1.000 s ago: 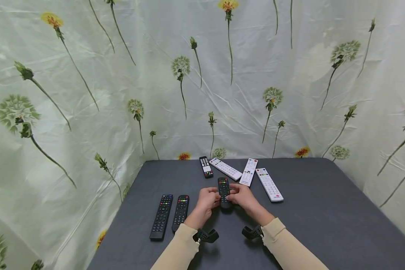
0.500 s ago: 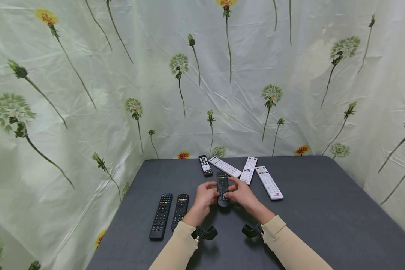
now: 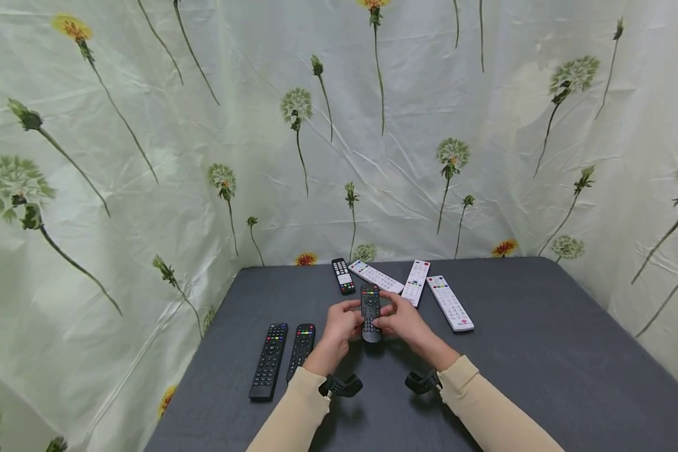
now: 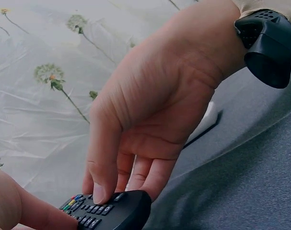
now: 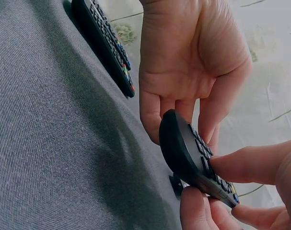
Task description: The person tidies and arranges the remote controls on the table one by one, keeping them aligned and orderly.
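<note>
The left hand [image 3: 339, 325] and the right hand [image 3: 405, 323] are both grasping the centre black remote [image 3: 370, 312] by opposite sides, holding it above the worktop [image 3: 542, 351]. To the left, a longer black remote [image 3: 269, 362] and a shorter black remote [image 3: 301, 347] are lying side by side, apart. Far side: a white-keyed black remote [image 3: 343, 276] is lying leftmost, then a slanting white remote [image 3: 375, 276], a middle white remote [image 3: 415, 284] and a rightmost white remote [image 3: 451, 304]. A floral sheet [image 3: 407, 182] is hanging behind.
</note>
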The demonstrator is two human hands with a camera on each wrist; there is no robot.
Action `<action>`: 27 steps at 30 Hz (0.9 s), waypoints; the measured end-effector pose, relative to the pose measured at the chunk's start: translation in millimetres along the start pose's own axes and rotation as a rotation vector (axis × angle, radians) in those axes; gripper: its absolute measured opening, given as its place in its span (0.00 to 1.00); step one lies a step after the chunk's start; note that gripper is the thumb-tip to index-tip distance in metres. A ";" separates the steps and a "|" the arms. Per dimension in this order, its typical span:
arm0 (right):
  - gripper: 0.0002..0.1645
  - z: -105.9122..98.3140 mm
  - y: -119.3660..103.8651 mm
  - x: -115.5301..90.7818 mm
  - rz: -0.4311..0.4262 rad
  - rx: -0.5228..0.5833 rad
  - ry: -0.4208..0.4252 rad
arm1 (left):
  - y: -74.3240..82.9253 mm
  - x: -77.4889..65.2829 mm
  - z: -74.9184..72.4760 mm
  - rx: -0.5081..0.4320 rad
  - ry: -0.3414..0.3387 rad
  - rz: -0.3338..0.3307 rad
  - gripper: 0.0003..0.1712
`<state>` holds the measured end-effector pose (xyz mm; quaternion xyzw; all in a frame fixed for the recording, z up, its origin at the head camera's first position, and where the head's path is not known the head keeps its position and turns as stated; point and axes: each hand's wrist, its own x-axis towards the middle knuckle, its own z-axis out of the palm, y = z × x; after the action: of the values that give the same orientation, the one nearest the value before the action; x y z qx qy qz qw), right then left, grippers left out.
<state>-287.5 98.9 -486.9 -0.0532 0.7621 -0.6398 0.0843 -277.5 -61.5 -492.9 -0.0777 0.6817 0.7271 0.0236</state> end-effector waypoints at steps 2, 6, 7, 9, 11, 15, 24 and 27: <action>0.45 -0.5 -0.4 0.8 -0.005 0.014 0.004 | 2.1 0.4 -0.9 0.003 -0.006 0.003 0.31; 0.44 -0.1 2.8 0.3 -0.015 0.025 0.005 | 1.7 -0.1 -3.8 0.014 -0.011 -0.007 0.30; 0.43 0.3 4.0 0.2 -0.012 0.030 0.007 | 1.2 -0.4 -4.3 0.016 -0.013 -0.012 0.30; 0.43 0.9 4.8 -1.3 -0.021 0.038 0.007 | 1.1 -1.1 -5.3 0.018 -0.020 -0.015 0.29; 0.42 1.5 3.9 -3.2 -0.027 0.049 0.009 | 2.1 -2.0 -6.1 0.017 -0.027 -0.018 0.29; 0.42 1.8 -0.1 -6.2 -0.032 0.066 0.006 | 5.8 -2.4 -8.5 0.022 -0.038 -0.023 0.28; 0.41 -0.7 -6.8 -4.4 -0.068 0.076 -0.028 | 12.7 1.0 -14.3 0.032 -0.044 -0.012 0.27; 0.41 -1.3 -9.5 -4.9 -0.091 0.084 -0.030 | 16.2 0.4 -15.0 0.039 -0.047 -0.008 0.27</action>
<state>-283.2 99.5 -477.0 -0.0936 0.7300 -0.6735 0.0687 -278.9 -77.7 -477.8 -0.0629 0.6947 0.7152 0.0441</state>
